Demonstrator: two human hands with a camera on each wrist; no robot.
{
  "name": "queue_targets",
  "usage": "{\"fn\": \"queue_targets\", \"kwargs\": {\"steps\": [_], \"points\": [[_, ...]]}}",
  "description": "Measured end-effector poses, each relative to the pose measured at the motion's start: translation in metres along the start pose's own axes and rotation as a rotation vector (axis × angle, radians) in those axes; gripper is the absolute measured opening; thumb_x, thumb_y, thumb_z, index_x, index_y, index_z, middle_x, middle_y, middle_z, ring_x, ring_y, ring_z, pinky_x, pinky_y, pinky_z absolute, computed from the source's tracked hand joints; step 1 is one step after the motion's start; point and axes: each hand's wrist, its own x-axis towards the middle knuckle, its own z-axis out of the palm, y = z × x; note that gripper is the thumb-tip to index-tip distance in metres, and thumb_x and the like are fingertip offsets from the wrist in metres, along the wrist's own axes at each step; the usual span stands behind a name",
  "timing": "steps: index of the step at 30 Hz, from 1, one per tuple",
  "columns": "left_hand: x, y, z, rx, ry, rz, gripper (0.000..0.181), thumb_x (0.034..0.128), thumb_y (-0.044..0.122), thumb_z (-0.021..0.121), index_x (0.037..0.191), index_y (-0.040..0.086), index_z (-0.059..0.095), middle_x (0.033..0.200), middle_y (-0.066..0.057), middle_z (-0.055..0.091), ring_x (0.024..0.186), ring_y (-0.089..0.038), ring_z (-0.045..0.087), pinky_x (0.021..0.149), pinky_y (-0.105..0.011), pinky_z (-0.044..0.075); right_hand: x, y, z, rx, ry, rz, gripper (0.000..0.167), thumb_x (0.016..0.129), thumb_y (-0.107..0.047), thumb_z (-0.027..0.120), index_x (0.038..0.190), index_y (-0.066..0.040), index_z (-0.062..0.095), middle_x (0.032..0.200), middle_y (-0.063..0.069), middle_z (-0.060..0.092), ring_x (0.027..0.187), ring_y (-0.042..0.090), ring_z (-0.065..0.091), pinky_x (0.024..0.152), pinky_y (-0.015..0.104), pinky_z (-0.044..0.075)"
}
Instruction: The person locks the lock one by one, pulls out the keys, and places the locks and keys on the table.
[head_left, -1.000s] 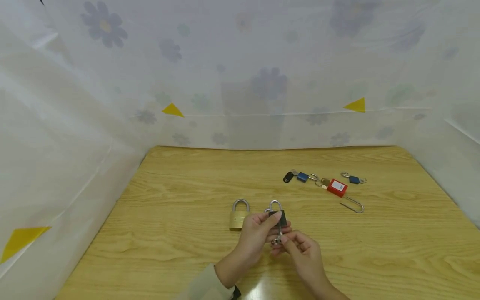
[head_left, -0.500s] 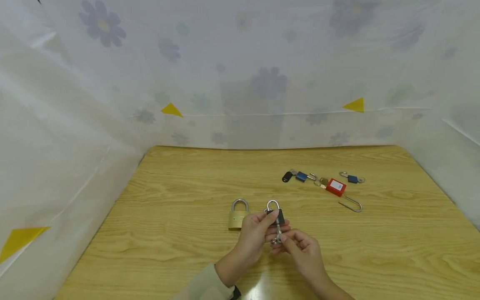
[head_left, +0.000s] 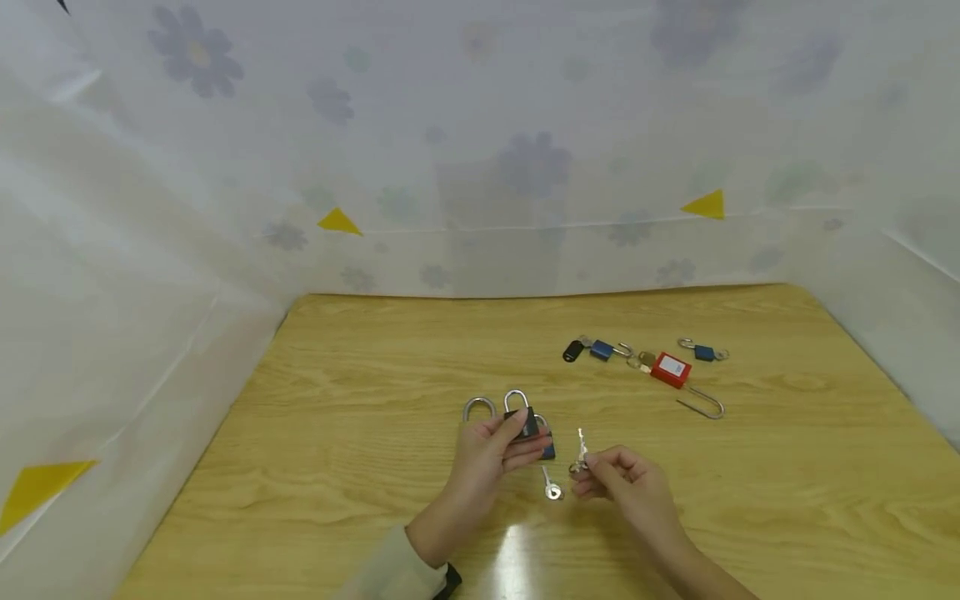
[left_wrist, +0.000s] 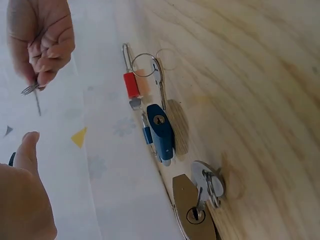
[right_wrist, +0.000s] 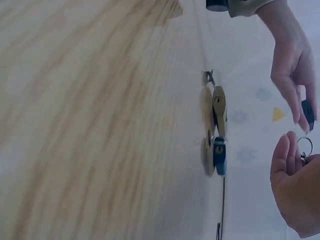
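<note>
On the table (head_left: 322, 500), lock one (left_wrist: 186, 195) is behind the left hand (head_left: 480, 462), which holds lock two (head_left: 525, 426); lock three (left_wrist: 160, 131) is just right, a key (head_left: 552, 492) before it, then keys (head_left: 582, 451) in the right hand (head_left: 628, 487). Farther back, left to right: fob (head_left: 573, 351), lock four (head_left: 602, 350), lock five (head_left: 671, 370), lock six (head_left: 703, 353).

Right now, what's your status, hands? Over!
Left hand holding black padlock. Right hand pinching key, apart from that padlock. Nothing seems in the way; blue padlock on table nearby.
</note>
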Motion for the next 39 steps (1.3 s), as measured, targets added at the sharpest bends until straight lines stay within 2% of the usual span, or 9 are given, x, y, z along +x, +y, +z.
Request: {"fn": "queue_targets", "kwargs": {"steps": [5, 10, 15, 20, 24, 28, 33, 39], "points": [[-0.002, 0.001, -0.005, -0.007, 0.004, 0.005, 0.035, 0.0923, 0.014, 0.056, 0.109, -0.016, 0.056, 0.090, -0.018, 0.071, 0.074, -0.011, 0.070, 0.075, -0.026, 0.056, 0.009, 0.005, -0.022, -0.086, 0.072, 0.213, 0.015, 0.094, -0.007, 0.050, 0.092, 0.005, 0.059, 0.076, 0.000, 0.070, 0.069, 0.013, 0.068, 0.068, 0.029, 0.058], [-0.002, -0.001, -0.007, -0.012, 0.010, -0.004, 0.035, 0.0918, 0.014, 0.057, 0.108, -0.016, 0.056, 0.088, -0.016, 0.072, 0.072, -0.011, 0.070, 0.074, -0.025, 0.056, 0.015, 0.014, -0.039, -0.195, 0.042, 0.296, 0.020, 0.095, -0.008, 0.049, 0.095, 0.010, 0.058, 0.077, 0.005, 0.070, 0.067, 0.013, 0.068, 0.065, 0.028, 0.058], [-0.003, -0.002, -0.008, -0.017, -0.020, -0.011, 0.034, 0.0913, 0.013, 0.058, 0.108, -0.017, 0.055, 0.083, -0.012, 0.072, 0.071, -0.011, 0.070, 0.073, -0.026, 0.057, 0.016, 0.019, -0.047, -0.275, -0.050, 0.329, 0.022, 0.094, -0.006, 0.047, 0.095, 0.013, 0.058, 0.076, 0.007, 0.070, 0.065, 0.015, 0.068, 0.062, 0.029, 0.058], [-0.005, -0.003, -0.007, 0.011, -0.076, -0.033, 0.036, 0.0914, 0.014, 0.058, 0.108, -0.017, 0.052, 0.089, -0.016, 0.072, 0.072, -0.011, 0.070, 0.074, -0.026, 0.057, 0.019, 0.021, -0.052, -0.344, -0.131, 0.353, 0.022, 0.093, -0.004, 0.046, 0.090, 0.013, 0.059, 0.071, 0.005, 0.068, 0.061, 0.015, 0.067, 0.059, 0.030, 0.058], [-0.007, -0.003, -0.007, 0.043, -0.088, -0.044, 0.040, 0.0914, 0.017, 0.058, 0.112, -0.017, 0.051, 0.094, -0.019, 0.070, 0.074, -0.010, 0.070, 0.076, -0.026, 0.056, 0.021, 0.019, -0.052, -0.413, -0.158, 0.354, 0.021, 0.091, -0.005, 0.047, 0.084, 0.010, 0.059, 0.065, 0.005, 0.065, 0.056, 0.015, 0.066, 0.055, 0.031, 0.058], [-0.008, -0.004, -0.008, 0.039, -0.094, -0.056, 0.040, 0.0918, 0.016, 0.058, 0.113, -0.017, 0.051, 0.092, -0.016, 0.071, 0.075, -0.010, 0.070, 0.076, -0.026, 0.056, 0.021, 0.017, -0.050, -0.470, -0.158, 0.376, 0.020, 0.091, -0.007, 0.049, 0.080, 0.006, 0.059, 0.061, 0.004, 0.063, 0.052, 0.014, 0.063, 0.052, 0.031, 0.057], [-0.008, -0.004, -0.009, 0.033, -0.112, -0.064, 0.042, 0.0920, 0.015, 0.057, 0.115, -0.018, 0.049, 0.089, -0.012, 0.072, 0.075, -0.009, 0.070, 0.076, -0.024, 0.056, 0.020, 0.016, -0.050, -0.498, -0.173, 0.396, 0.021, 0.092, -0.008, 0.051, 0.077, 0.004, 0.058, 0.060, 0.004, 0.062, 0.049, 0.012, 0.062, 0.050, 0.029, 0.056], [-0.007, -0.006, -0.010, 0.049, -0.141, -0.075, 0.044, 0.0919, 0.017, 0.057, 0.116, -0.018, 0.048, 0.091, -0.011, 0.072, 0.076, -0.009, 0.070, 0.077, -0.024, 0.056, 0.021, 0.015, -0.051, -0.520, -0.210, 0.403, 0.023, 0.092, -0.011, 0.051, 0.076, 0.004, 0.059, 0.058, 0.003, 0.062, 0.049, 0.011, 0.062, 0.049, 0.028, 0.056]]}}
